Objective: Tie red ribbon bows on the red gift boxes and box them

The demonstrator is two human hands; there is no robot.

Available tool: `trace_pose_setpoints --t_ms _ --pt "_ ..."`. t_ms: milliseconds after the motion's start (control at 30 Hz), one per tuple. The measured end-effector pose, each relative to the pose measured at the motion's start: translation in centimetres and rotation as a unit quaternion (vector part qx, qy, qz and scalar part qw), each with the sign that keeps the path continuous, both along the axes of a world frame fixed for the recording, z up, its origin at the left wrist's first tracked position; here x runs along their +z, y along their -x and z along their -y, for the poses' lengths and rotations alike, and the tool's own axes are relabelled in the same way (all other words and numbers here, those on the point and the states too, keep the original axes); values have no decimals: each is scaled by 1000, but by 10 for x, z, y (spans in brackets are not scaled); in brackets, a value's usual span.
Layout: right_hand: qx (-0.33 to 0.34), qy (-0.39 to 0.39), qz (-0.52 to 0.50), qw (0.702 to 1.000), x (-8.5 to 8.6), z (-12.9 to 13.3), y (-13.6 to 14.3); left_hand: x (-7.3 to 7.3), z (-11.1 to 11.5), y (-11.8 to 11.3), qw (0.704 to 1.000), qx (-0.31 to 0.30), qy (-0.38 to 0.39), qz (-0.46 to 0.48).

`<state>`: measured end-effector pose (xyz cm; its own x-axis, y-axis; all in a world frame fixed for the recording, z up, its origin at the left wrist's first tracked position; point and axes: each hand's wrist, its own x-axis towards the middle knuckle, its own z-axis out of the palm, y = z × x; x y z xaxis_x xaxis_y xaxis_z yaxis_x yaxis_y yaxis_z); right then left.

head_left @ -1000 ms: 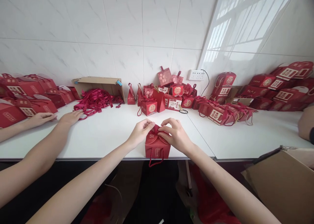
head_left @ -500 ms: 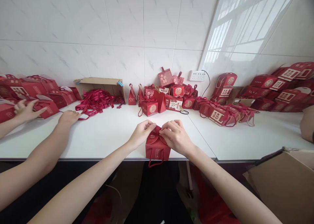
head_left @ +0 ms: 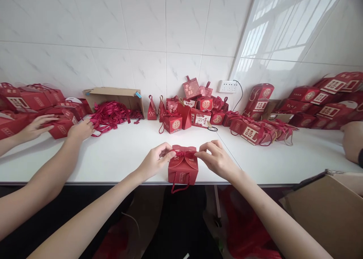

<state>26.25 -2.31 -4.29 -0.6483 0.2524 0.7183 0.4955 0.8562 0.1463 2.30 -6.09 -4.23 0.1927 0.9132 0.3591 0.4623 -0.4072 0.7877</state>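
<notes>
A red gift box (head_left: 183,172) with a twisted cord handle stands at the front edge of the white table. Across its top runs a red ribbon (head_left: 185,154), knotted in the middle like a bow. My left hand (head_left: 157,158) pinches the ribbon's left side between thumb and fingers. On the opposite side my right hand (head_left: 218,158) pinches its right side, so the ribbon stretches between the two hands. The cord handle hangs over the table edge.
Finished-looking red boxes (head_left: 176,123) and more stacks (head_left: 331,100) line the wall. A heap of red ribbons (head_left: 110,115) spills from a cardboard box (head_left: 113,92). A co-worker's hands (head_left: 81,130) are at the left; another person's arm (head_left: 353,141) and a carton (head_left: 326,206) are at the right.
My hands have moved apart, left and right, from the middle of the box top, and the ribbon's knot now shows. The co-worker's hands at the left have shifted.
</notes>
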Motion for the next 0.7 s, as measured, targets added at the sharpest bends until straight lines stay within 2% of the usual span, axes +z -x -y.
trace_pose_setpoints --t_ms 67,133,200,267,333,467,600,700 --pt "-12 49 -19 999 -1 3 2 -1 5 -1 999 0 -14 -40" --pt "-36 151 -52 987 0 7 6 -3 6 -1 996 6 -41 -77" --pt "-65 288 -78 952 3 14 12 -6 6 -1 992 8 -71 -101" --pt "-81 411 -94 903 7 21 18 -8 5 0 990 7 -91 -111" --pt "-85 489 -109 861 11 26 24 -11 5 0 989 7 -96 -114" --pt "-77 557 -137 815 11 25 34 -11 4 0 989 11 -89 -117" --pt "-15 604 -167 779 8 15 35 -8 1 0 994 21 -51 -96" --pt "-16 631 -187 753 8 11 35 -6 -2 2 997 19 -21 -77"
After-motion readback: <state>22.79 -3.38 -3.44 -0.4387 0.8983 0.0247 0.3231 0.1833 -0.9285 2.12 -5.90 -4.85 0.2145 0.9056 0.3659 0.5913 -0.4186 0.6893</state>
